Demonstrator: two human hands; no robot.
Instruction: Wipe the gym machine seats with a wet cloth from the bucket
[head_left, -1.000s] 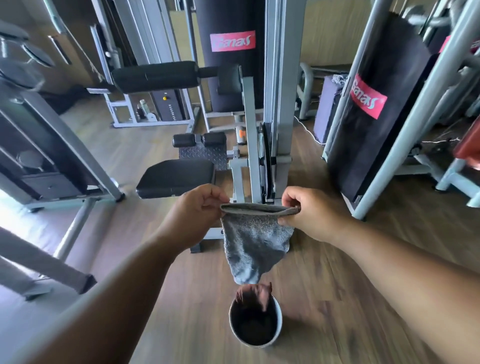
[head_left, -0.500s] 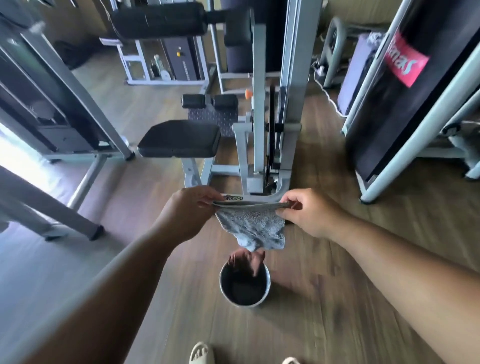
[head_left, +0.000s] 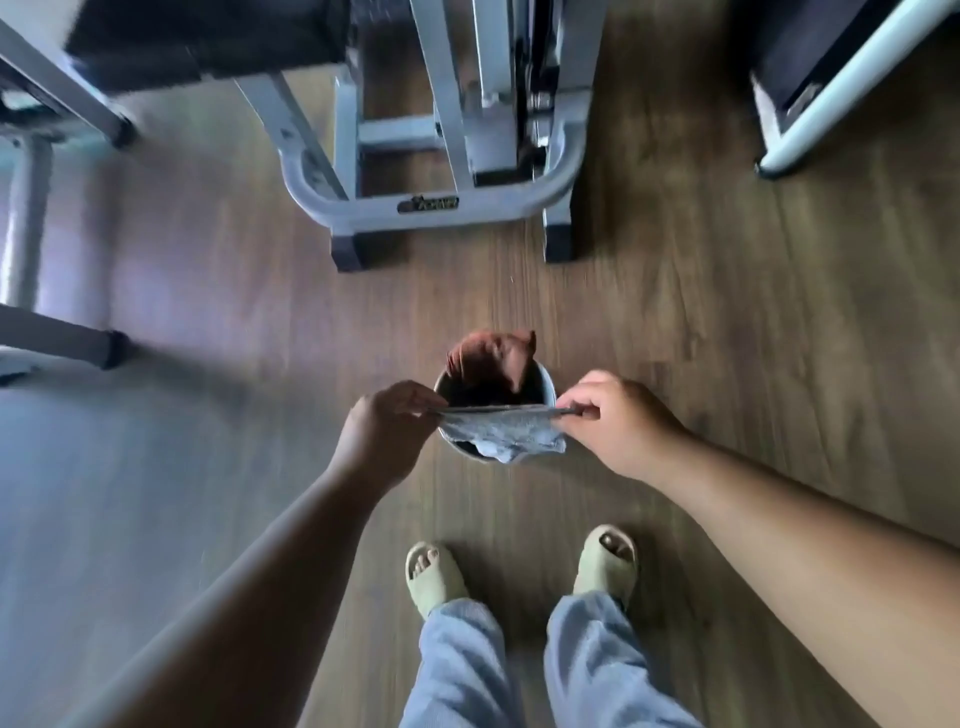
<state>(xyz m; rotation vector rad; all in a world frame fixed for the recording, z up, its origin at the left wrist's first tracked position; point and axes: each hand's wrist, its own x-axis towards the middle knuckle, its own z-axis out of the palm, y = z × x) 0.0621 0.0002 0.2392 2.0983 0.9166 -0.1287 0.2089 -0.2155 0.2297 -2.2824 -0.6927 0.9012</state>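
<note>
In the head view, the person is looking almost straight down now, where half a second ago the gaze was taking in the black seat and the whole machine frame. The left hand (head_left: 387, 426) and the right hand (head_left: 605, 421) are each pinching an upper corner of the grey cloth (head_left: 501, 434), thumb and fingers curled onto its top edge, and are stretching that edge taut between them. A second ago the cloth was hanging clear above the bucket (head_left: 546, 383); now it is hanging directly over the bucket's near rim, its lower folds draping across the rim at about 6 o'clock. That reads as the cloth going down for a soak, so no wiping is under way at this moment.

The bucket is standing on the wooden floor (head_left: 701, 312), at 12 o'clock from the two sandalled feet (head_left: 605, 564) and at 6 o'clock from the grey machine base (head_left: 426, 205). Inside it a reddish-brown cloth (head_left: 493, 358) is bunching up at the far side, at 12 o'clock, poking above the rim. The interior below is looking dark; whether water is in there I cannot tell. The black seat (head_left: 208, 36) is showing only as a blurred edge at 11 o'clock, well apart from the cloth.
</note>
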